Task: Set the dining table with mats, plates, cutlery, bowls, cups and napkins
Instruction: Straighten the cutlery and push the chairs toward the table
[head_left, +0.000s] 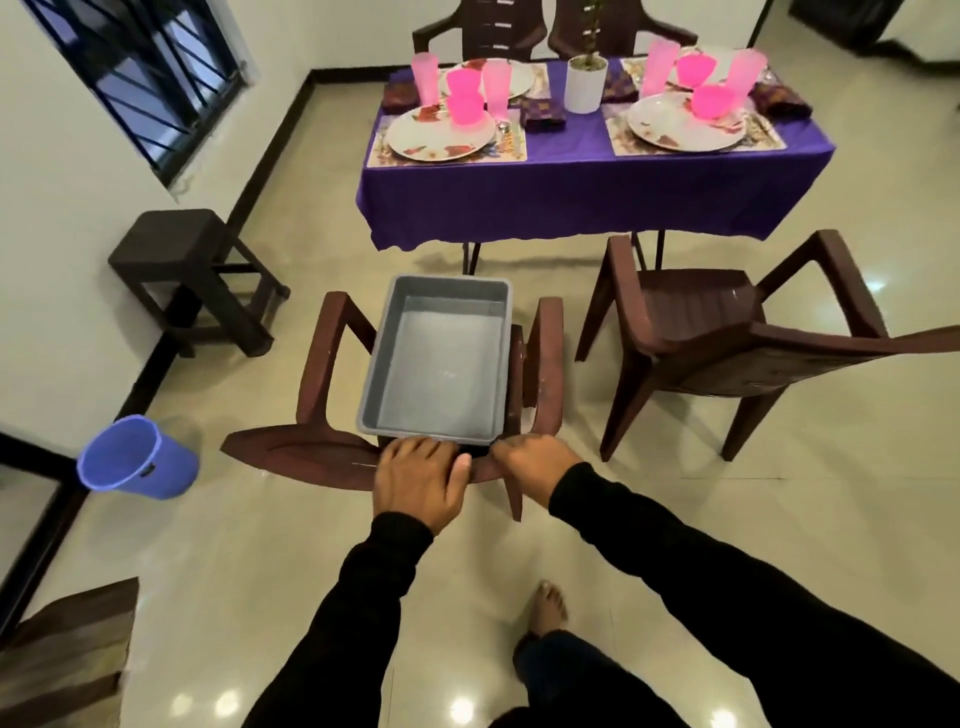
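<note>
A dining table with a purple cloth (587, 176) stands ahead, laid with floral mats (514, 148), white plates (415, 137), pink cups (425, 78), pink bowls (465, 106) and dark folded napkins (543, 114). A brown plastic chair (322, 364) stands in front of me with an empty grey tub (441, 364) on its seat. My left hand (421, 480) and my right hand (535, 467) both grip the top of the chair's backrest, fingers curled over it, just behind the tub.
A second brown chair (727, 332) stands to the right, two more behind the table. A dark stool (182, 270) is by the left wall, a blue bucket (137, 460) on the floor at left. A white plant pot (584, 85) sits mid-table. My bare foot (548, 608) is below.
</note>
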